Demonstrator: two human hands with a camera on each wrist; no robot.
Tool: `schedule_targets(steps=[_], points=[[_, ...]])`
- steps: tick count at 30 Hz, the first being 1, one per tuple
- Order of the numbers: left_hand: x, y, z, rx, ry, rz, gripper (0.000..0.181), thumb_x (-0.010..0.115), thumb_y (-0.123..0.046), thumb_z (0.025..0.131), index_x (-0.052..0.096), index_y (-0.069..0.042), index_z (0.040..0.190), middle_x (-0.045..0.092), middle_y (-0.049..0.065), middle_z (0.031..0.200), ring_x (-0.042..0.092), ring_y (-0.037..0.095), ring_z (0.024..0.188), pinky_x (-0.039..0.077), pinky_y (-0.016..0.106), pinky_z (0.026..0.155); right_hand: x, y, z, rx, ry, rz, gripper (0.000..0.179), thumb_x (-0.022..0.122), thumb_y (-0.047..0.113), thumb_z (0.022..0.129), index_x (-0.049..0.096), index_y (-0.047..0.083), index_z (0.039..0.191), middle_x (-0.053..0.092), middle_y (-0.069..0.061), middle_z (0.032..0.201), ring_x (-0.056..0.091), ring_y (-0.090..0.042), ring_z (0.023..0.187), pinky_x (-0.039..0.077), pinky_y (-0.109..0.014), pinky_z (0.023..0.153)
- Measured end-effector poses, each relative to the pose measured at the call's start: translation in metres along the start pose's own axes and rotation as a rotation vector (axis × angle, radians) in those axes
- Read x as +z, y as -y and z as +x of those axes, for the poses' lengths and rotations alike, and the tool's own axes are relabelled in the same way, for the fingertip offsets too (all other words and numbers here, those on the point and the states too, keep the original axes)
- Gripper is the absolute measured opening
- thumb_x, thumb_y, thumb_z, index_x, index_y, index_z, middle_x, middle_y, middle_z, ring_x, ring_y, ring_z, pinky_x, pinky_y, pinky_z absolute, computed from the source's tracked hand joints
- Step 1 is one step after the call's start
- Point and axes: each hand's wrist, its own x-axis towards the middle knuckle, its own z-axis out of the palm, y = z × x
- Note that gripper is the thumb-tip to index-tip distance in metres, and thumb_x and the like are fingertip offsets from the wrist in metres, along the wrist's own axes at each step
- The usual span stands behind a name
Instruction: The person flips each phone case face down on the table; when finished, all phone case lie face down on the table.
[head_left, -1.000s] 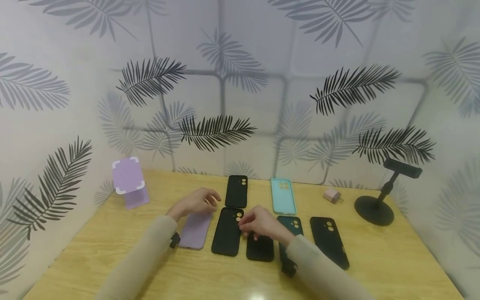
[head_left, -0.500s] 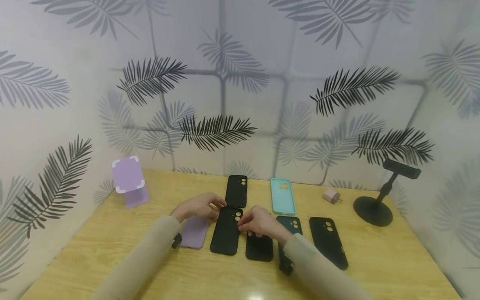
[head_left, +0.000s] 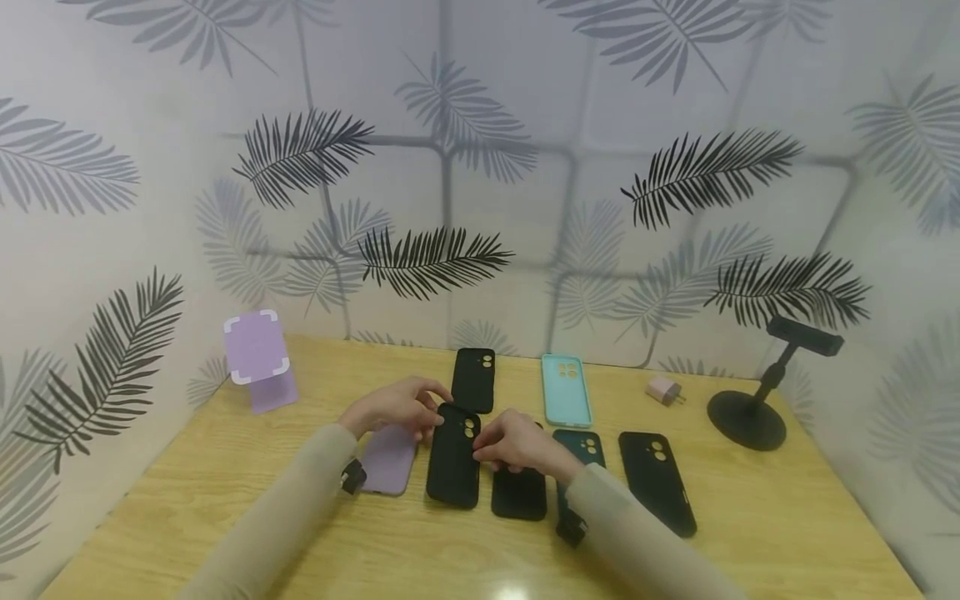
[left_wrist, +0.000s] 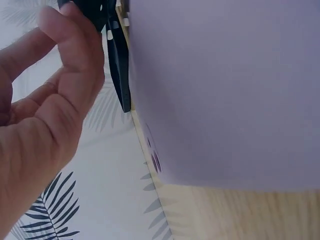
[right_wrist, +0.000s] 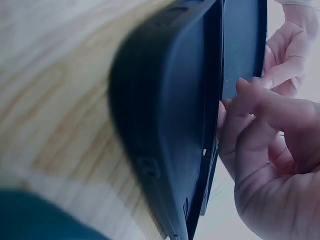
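Both hands hold a black phone case (head_left: 453, 462), its camera end raised a little off the table. My left hand (head_left: 397, 406) pinches its upper left corner; in the left wrist view the case's dark corner (left_wrist: 90, 10) shows at that hand's fingertips. My right hand (head_left: 523, 442) pinches the right edge below the camera holes. The right wrist view shows the lifted case (right_wrist: 243, 45) beyond another black case (right_wrist: 185, 85). Under the left hand lies a purple phone case (head_left: 387, 467). A smaller black case (head_left: 520, 497) lies beneath the right hand, partly hidden.
Behind lie a black case (head_left: 472, 383) and a turquoise case (head_left: 567, 396). To the right are a dark teal case (head_left: 581, 450), a black case (head_left: 656, 483), a pink charger plug (head_left: 663, 389) and a black phone stand (head_left: 747, 417). A purple stand (head_left: 258, 354) is at the left.
My left hand has moved right from over the purple case to the black case's corner and taken hold. That case's upper end has risen, and it has tilted slightly.
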Motion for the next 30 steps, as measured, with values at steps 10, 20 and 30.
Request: schedule_targets(steps=[10, 20, 30], points=[[-0.006, -0.009, -0.005, 0.030, 0.052, -0.098, 0.050, 0.060, -0.003, 0.095, 0.045, 0.002, 0.142, 0.064, 0.013, 0.091, 0.065, 0.019, 0.069, 0.061, 0.037, 0.066, 0.002, 0.004, -0.002, 0.010, 0.052, 0.213, 0.019, 0.068, 0.006, 0.091, 0.071, -0.005, 0.107, 0.073, -0.013, 0.095, 0.071, -0.021, 0.079, 0.061, -0.033, 0.062], [0.000, -0.008, -0.002, 0.011, 0.013, -0.183, 0.052, 0.066, -0.010, 0.094, 0.046, 0.002, 0.140, 0.063, 0.015, 0.101, 0.066, 0.020, 0.072, 0.061, 0.040, 0.072, 0.004, 0.006, -0.005, 0.055, 0.081, 0.322, 0.047, 0.057, 0.037, 0.099, 0.067, -0.003, 0.120, 0.066, -0.021, 0.123, 0.071, -0.027, 0.099, 0.062, -0.038, 0.073], [0.015, -0.017, 0.001, 0.001, 0.009, -0.203, 0.056, 0.066, -0.017, 0.095, 0.040, 0.002, 0.142, 0.053, 0.023, 0.132, 0.069, 0.024, 0.087, 0.059, 0.047, 0.084, 0.006, 0.009, -0.006, 0.041, 0.105, 0.354, 0.059, 0.053, 0.050, 0.098, 0.064, -0.002, 0.126, 0.063, -0.023, 0.128, 0.069, -0.032, 0.104, 0.061, -0.042, 0.076]])
